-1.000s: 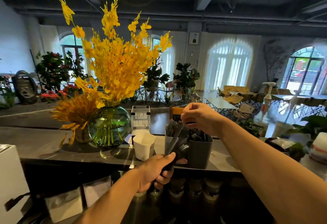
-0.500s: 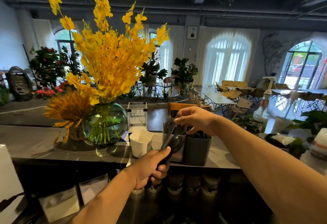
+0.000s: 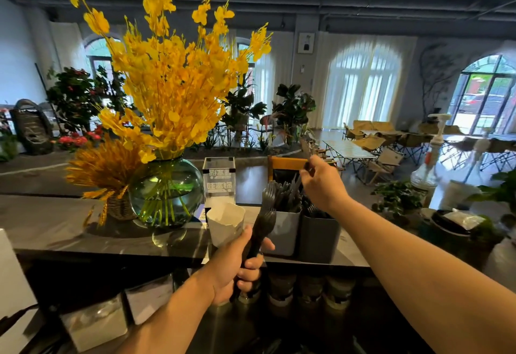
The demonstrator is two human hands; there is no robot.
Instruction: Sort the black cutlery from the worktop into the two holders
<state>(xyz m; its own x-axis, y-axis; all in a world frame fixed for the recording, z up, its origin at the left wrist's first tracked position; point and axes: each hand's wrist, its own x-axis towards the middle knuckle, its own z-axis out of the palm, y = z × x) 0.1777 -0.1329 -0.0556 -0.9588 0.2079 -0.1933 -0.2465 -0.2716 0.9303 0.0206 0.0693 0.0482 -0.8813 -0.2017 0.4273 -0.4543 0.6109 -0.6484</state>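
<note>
Head view: light holder (image 3: 283, 232) packed with black cutlery, dark holder (image 3: 318, 239) touching it, both on worktop (image 3: 55, 228). Left hand (image 3: 234, 267) grips unsorted fork bundle (image 3: 265, 222). Right hand (image 3: 324, 186) pinches single piece (image 3: 305, 152) above holders; type blurred. Judged well along.

Grips bundle of black cutlery (image 3: 264, 228) in left hand (image 3: 237, 268), tines up, at 7 o'clock of light grey holder (image 3: 283, 235). Pinches one blurred black piece (image 3: 306, 153) in right hand (image 3: 321, 184) at 12 o'clock of dark holder (image 3: 318, 240). Finds both holders side by side, stocked; paper cup (image 3: 226, 225) at 9 o'clock of the grey one.
</note>
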